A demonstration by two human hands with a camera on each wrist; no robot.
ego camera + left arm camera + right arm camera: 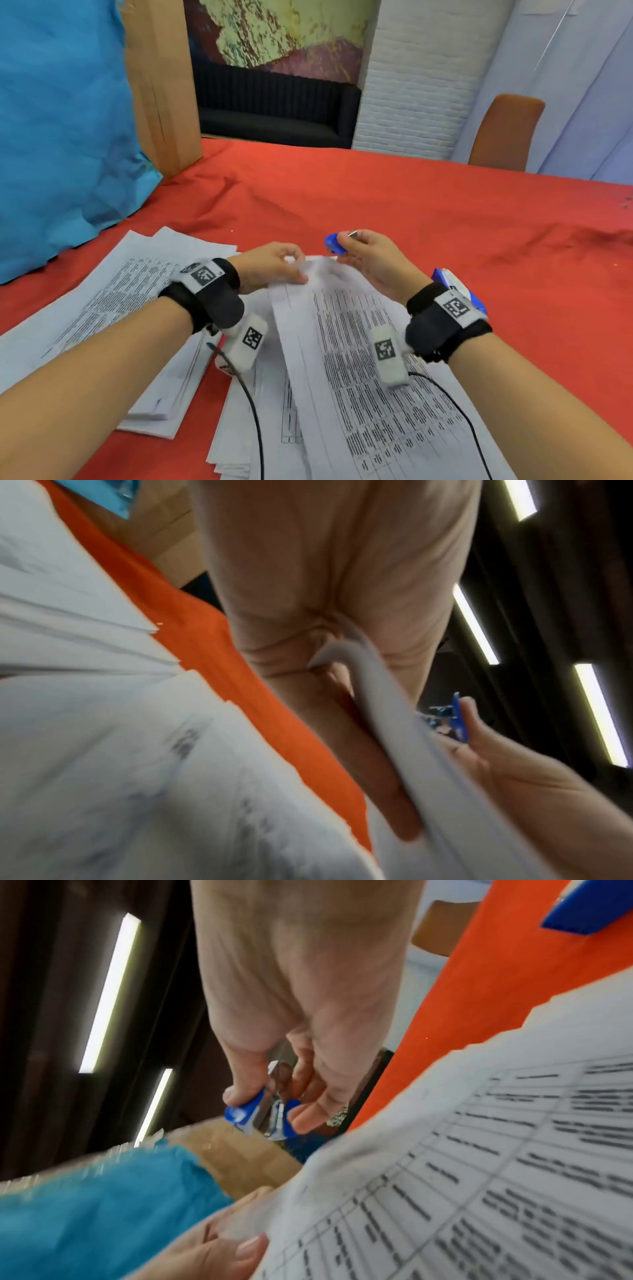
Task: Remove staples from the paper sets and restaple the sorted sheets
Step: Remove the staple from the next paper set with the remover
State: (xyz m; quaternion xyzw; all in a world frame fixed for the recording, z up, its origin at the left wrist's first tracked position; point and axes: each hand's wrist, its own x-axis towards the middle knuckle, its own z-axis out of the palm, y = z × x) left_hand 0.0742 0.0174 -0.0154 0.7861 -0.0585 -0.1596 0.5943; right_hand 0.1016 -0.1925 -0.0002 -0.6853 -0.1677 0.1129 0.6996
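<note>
Paper set (356, 329): its far corner is pinched in the left hand (270, 263), lifted, probably to expose the staple. Just beside, the right hand (373, 260) grips a blue staple remover (334, 244), clear of the sheet. Below spreads a red tablecloth (411, 205); beyond, a black sofa (274, 106).

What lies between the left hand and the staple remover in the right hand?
Head view: only the lifted far corner of the printed paper set separates left hand and staple remover.
</note>
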